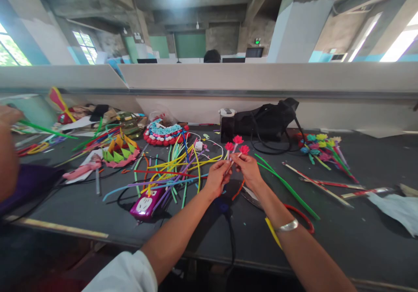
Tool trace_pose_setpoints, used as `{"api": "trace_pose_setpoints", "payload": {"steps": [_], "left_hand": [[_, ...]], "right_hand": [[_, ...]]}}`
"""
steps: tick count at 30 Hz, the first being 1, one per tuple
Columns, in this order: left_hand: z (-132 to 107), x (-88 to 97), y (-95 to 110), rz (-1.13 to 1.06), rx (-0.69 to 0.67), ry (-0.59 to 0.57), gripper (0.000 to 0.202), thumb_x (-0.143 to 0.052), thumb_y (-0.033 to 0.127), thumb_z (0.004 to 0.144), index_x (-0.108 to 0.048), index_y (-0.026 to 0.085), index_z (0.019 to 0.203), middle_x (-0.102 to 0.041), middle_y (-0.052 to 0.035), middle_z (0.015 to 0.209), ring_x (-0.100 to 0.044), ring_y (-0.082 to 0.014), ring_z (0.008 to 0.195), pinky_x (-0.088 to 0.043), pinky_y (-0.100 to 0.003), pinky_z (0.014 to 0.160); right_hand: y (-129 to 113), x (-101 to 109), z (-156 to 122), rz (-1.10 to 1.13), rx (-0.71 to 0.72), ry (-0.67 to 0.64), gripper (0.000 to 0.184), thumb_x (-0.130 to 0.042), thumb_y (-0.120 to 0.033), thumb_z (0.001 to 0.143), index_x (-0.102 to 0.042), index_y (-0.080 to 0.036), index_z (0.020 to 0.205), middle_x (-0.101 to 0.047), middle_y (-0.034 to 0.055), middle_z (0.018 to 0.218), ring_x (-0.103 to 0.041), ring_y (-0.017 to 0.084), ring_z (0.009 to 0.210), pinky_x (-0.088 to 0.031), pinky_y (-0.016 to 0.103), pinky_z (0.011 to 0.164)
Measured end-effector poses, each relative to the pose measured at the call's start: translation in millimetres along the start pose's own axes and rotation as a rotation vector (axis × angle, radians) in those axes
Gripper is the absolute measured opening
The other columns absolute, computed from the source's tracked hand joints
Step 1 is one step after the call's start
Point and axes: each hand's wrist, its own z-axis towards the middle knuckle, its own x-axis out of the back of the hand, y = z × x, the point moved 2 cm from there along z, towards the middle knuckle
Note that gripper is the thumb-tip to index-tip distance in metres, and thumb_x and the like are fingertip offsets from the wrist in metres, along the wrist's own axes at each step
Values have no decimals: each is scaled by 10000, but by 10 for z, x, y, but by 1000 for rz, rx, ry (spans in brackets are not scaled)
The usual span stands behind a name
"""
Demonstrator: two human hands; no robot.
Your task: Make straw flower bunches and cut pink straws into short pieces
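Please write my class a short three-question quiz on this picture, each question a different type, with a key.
1. True or false: the silver bracelet is on the right arm.
2. Choose: what colour are the flowers held up by the left hand and right hand?
A) blue B) pinkish red C) white
3. Fill the gap: the purple socket block lies to the ____ of both hands.

Key: 1. True; 2. B; 3. left

Three small pink-red fuzzy flowers (238,140) showed at the right hand's grip (248,170). Left of it lay one glossy purple socket block (146,205) and one small white plug (198,146); beyond it, one black fabric bag (266,123); rightward, one multicoloured flower bunch (321,145).
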Motion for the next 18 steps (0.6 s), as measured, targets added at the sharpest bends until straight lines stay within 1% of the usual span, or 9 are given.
{"api": "trace_pose_setpoints", "payload": {"steps": [3,6,10,15,18], "left_hand": [[-3,-3,5,2,7,-29,341,-724,439,702,-568,139,746,-507,49,540,-316,-11,339,-137,-175,357],[-13,-10,17,4,30,-71,326,-719,424,709,-574,135,751,-519,43,544,-331,-17,340,-159,-177,355],[-22,-18,25,-19,112,-123,315,-747,384,682,-598,124,777,-550,26,560,-410,-44,364,-244,-182,354],[-18,-16,14,-46,187,-167,306,-766,340,672,-619,102,797,-574,13,574,-445,-47,382,-296,-172,356],[-8,2,4,-33,203,-154,287,-766,321,679,-619,102,793,-593,2,585,-496,-66,402,-370,-181,374]], "right_hand": [[-4,-1,-1,21,-2,4,305,-745,-461,668,-697,-163,706,-534,-32,571,-399,84,480,-308,203,423],[-13,-2,-5,30,2,3,316,-747,-469,663,-695,-162,717,-521,-38,559,-393,82,469,-304,211,431],[-10,10,-5,26,7,15,356,-756,-501,638,-681,-162,718,-493,-53,514,-386,83,444,-297,223,433],[-3,26,-2,-17,4,9,406,-729,-554,649,-657,-164,735,-477,-63,494,-390,85,432,-310,220,433],[-23,16,-17,-56,5,-23,421,-702,-577,680,-614,-165,665,-457,-62,477,-392,82,425,-319,213,430]]}}
